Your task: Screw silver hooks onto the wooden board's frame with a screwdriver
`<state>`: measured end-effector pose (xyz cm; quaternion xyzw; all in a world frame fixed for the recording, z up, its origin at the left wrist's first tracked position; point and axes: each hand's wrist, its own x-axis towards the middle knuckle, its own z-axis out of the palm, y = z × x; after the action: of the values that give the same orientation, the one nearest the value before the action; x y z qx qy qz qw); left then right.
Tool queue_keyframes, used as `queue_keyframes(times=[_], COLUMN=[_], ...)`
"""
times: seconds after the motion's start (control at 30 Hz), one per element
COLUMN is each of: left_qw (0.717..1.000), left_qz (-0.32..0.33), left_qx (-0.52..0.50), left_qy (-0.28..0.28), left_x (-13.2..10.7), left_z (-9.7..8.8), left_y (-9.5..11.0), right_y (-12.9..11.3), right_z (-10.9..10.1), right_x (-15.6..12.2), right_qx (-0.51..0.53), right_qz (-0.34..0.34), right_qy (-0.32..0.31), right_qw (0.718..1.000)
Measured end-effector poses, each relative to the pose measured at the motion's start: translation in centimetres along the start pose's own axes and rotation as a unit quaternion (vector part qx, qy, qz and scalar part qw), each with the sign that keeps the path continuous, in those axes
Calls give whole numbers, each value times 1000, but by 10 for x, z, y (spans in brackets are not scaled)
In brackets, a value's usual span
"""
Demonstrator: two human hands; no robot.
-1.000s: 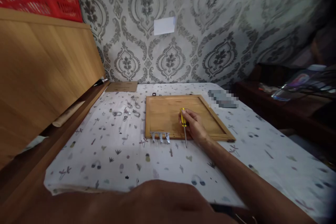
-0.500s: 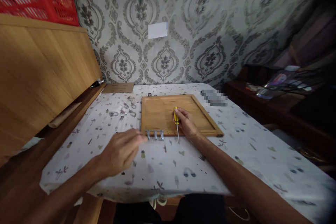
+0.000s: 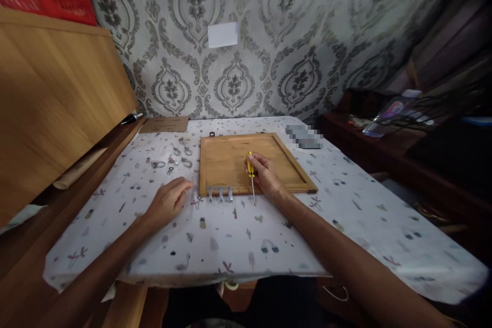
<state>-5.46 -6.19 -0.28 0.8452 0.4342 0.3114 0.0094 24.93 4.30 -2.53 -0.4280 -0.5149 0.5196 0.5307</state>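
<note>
A screwdriver (image 3: 251, 165) with a yellow handle is gripped in my right hand (image 3: 265, 173), its metal shaft pointing down toward me past the near edge of a wooden frame with a recessed panel (image 3: 226, 156). The frame lies flat on the table. On its near left edge sits a metal strip with three hooks (image 3: 220, 193). My left hand (image 3: 169, 199) is just left of that edge, apart from the frame, fingers curled together with nothing visible in them. Beyond it lie several small metal rings and fittings (image 3: 186, 163).
A patterned white cloth (image 3: 230, 246) covers the table. A brown board (image 3: 164, 124) lies at the back left and a blurred-out grey item (image 3: 304, 137) at the back right. A wooden cabinet (image 3: 57, 92) stands left; a clear bottle (image 3: 390, 113) rests on a dark surface at right.
My left hand has drawn away from the hooks, leftward and slightly up, toward the small metal pieces. My right hand still grips the screwdriver over the frame. The view has shifted slightly.
</note>
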Motion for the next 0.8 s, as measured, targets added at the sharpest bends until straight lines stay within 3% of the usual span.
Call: queue_keyframes(times=[0.3,0.53,0.8], left_qw=[998,988,981], left_qz=[35,85,104], left_qx=[-48,-86,-98], left_qy=[-31,-98,-128], left_x=[27,45,51], left_z=[26,39,51], left_y=[-9,-15,-22], right_y=[-18,-19,-20], right_z=[8,8,9], right_x=[-8,-8,-11], right_qx=[14,21,20], right_qz=[-22,-9,14], right_qy=[4,11,13], right_qw=[1000,1000,1000])
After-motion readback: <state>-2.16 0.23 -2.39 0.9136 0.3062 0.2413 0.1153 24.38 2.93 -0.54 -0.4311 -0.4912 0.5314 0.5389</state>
